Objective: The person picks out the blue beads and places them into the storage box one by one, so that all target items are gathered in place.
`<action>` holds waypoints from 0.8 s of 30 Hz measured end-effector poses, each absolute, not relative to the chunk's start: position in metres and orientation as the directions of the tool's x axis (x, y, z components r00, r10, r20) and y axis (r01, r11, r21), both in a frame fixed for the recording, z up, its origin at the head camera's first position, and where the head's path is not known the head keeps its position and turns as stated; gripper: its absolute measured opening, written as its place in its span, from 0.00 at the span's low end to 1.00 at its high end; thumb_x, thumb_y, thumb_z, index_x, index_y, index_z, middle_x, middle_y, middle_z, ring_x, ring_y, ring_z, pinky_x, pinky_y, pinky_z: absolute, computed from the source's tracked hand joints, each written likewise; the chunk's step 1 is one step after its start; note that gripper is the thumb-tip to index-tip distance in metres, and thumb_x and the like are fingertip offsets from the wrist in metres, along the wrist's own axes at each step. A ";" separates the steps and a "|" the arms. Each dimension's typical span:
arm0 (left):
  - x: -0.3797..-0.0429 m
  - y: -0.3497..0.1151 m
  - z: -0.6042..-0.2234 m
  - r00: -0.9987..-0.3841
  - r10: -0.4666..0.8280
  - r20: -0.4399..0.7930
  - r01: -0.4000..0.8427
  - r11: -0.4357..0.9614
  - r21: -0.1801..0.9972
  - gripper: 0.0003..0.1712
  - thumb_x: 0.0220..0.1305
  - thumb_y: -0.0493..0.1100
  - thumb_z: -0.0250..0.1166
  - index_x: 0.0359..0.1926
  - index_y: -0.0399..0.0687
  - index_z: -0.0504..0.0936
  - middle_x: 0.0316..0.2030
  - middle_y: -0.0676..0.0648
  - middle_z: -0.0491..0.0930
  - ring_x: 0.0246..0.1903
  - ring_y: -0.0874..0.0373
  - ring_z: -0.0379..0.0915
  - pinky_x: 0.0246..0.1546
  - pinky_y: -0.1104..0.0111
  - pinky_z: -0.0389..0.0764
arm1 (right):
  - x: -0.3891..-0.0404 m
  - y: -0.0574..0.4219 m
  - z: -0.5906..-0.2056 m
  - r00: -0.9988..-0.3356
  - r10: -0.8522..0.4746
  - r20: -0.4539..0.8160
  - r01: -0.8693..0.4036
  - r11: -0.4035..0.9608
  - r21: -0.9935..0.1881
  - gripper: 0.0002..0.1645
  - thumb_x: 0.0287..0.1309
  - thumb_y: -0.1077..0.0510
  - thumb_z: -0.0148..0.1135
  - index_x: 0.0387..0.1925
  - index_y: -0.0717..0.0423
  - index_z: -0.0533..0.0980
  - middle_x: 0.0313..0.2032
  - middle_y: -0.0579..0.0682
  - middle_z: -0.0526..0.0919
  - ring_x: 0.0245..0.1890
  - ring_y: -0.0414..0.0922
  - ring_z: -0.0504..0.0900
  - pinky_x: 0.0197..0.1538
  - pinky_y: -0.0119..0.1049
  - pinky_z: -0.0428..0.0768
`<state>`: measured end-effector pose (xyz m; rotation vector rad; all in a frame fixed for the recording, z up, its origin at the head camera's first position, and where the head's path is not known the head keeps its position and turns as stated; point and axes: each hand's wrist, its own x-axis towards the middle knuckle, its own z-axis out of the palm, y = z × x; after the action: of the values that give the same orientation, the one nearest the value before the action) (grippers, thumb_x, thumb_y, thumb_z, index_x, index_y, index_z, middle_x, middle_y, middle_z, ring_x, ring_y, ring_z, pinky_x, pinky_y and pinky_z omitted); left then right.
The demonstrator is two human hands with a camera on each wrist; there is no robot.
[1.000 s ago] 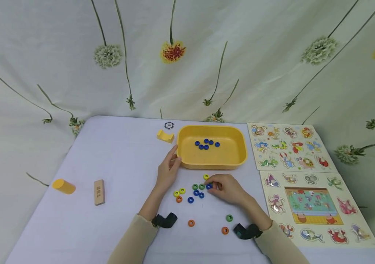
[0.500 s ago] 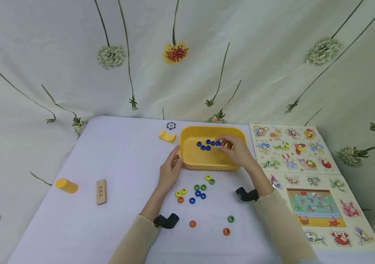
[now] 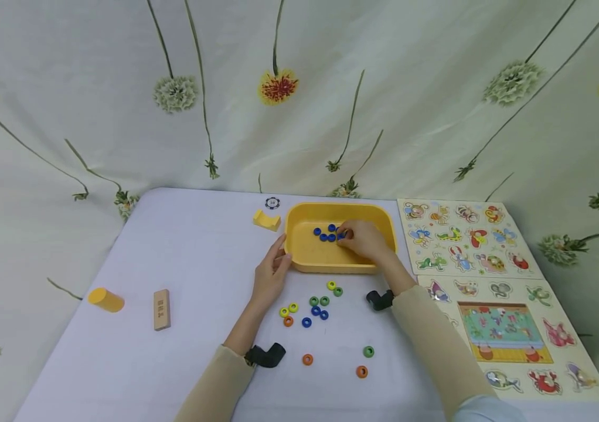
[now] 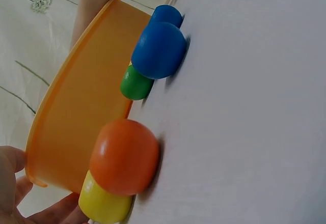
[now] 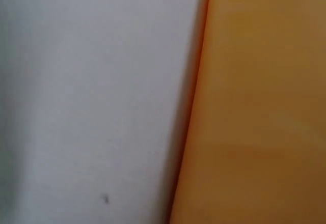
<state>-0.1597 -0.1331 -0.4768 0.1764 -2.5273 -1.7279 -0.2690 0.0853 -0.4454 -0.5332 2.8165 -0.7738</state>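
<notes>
A yellow plastic tray [image 3: 320, 268] holds several blue beads [image 3: 323, 237] in its middle. My left hand [image 3: 270, 272] holds the tray's near left corner, its thumb on the front side and its fingers along the left side. In the left wrist view, the fingers [image 4: 11, 159] touch the tray wall [image 4: 84, 107]. Inside the tray, my right hand [image 3: 365, 239] pinches a blue bead beside the others; the fingers partly cover it. The right wrist view shows only the tray's outer wall [image 5: 254, 107] and white cloth.
Before the tray lie loose ring beads: blue [image 3: 306, 322], green [image 3: 324, 300], yellow [image 3: 293, 307] and orange [image 3: 307, 359]. Sticker boards [image 3: 505, 337] lie right. A yellow arch block [image 3: 266, 220], poker chip [image 3: 272, 203], wooden block [image 3: 162, 309] and yellow cylinder [image 3: 106, 299] stand left.
My right hand has carried a blue bead from the cloth into the tray, then shifted slightly left among the blue beads. A green bead it had covered now shows. The left hand has stayed.
</notes>
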 end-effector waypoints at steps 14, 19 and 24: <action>-0.160 -0.132 -0.477 -0.989 -0.145 -0.013 -0.065 0.357 0.932 0.27 0.63 0.53 0.50 0.62 0.78 0.57 0.50 0.47 0.71 0.46 0.55 0.72 0.46 0.61 0.75 | -0.257 0.095 -0.439 -0.944 -0.328 0.004 -0.256 0.729 -0.635 0.15 0.52 0.54 0.60 0.43 0.52 0.78 0.25 0.48 0.75 0.24 0.44 0.70 0.25 0.33 0.67; -0.160 -0.132 -0.476 -0.990 -0.139 -0.003 -0.054 0.362 0.931 0.27 0.63 0.54 0.50 0.61 0.80 0.56 0.50 0.48 0.71 0.46 0.55 0.72 0.45 0.62 0.75 | -0.239 0.106 -0.432 -0.936 -0.299 0.185 -0.341 0.651 -0.678 0.15 0.52 0.55 0.61 0.42 0.56 0.78 0.23 0.48 0.74 0.22 0.44 0.68 0.24 0.32 0.67; -0.159 -0.133 -0.476 -0.990 -0.139 0.006 -0.046 0.371 0.928 0.27 0.63 0.54 0.50 0.62 0.78 0.56 0.49 0.47 0.71 0.45 0.54 0.72 0.45 0.62 0.75 | -0.210 0.114 -0.429 -0.915 -0.300 0.270 -0.401 0.593 -0.699 0.15 0.50 0.54 0.63 0.41 0.54 0.79 0.22 0.46 0.73 0.20 0.42 0.66 0.21 0.29 0.65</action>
<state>-0.1594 -0.1328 -0.4757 0.1709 -2.5311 -1.7088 -0.2097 0.1144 -0.4289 -0.6433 2.9133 -1.3286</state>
